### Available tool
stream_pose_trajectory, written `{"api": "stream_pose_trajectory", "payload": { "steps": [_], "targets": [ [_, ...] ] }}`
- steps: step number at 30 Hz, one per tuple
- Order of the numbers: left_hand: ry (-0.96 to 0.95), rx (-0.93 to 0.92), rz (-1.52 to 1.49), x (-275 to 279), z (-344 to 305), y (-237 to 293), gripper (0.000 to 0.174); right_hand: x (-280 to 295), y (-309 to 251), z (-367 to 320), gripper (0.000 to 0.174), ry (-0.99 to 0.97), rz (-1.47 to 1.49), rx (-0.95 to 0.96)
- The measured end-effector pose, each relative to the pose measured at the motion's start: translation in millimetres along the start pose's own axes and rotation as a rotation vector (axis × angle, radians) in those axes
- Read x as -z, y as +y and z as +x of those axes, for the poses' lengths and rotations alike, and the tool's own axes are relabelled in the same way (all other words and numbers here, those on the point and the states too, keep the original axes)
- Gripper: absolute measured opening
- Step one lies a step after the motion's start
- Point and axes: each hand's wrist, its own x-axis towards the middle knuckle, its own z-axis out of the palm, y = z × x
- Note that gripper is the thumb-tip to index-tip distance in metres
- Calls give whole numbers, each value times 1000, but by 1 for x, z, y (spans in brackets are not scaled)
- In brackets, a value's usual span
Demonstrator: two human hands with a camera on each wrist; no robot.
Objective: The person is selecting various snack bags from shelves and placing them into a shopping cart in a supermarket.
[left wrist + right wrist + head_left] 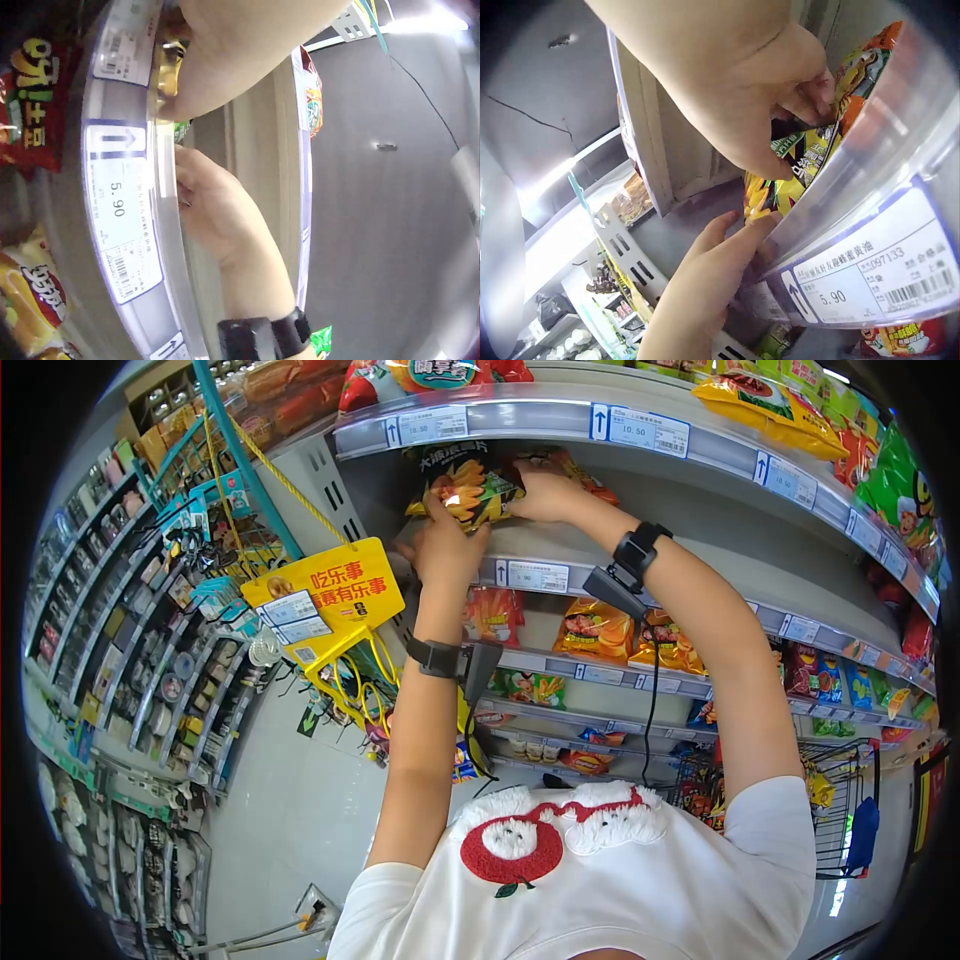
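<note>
Snack bag (470,490) on shelf (585,576), right hand (545,492) pinching its top, left hand (447,548) gripping its lower edge

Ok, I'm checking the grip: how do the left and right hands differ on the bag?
The left hand lays straight fingers against the bag at its lower corner; the right hand pinches its upper part with curled fingers. In the head view the left sits lower, the right higher. Both touch the same bag and wear black wrist straps.
</note>
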Motion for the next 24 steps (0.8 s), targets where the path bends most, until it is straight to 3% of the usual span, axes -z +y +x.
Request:
{"api": "stream_pose_trajectory", "payload": {
  "steps": [1,5,8,9,12,14,18,21,24],
  "targets": [
    [-20,1,-9,1,1,0,90,3,-4,0,74,-43,69,95],
    [49,-75,-95,-1,4,1,83,-19,8,15,58,-106,121,145],
    [162,-153,-241,-10,4,6,71,-4,11,-3,57,34,202,182],
    [209,-178,-288,-14,3,10,69,5,9,-9,60,1,159,107],
    [271,-261,-424,-9,-11,28,60,9,33,-21,64,192,217,134],
    [266,-333,-559,-2,-19,40,57,28,32,-46,65,206,296,61],
    [176,-475,-535,31,-58,71,51,53,40,-103,63,246,365,-44],
    [91,-560,-499,50,-86,96,50,59,57,-144,61,303,634,-69],
    [-29,-599,-427,66,-111,123,50,62,71,-184,61,497,533,-46]
  ]
}}
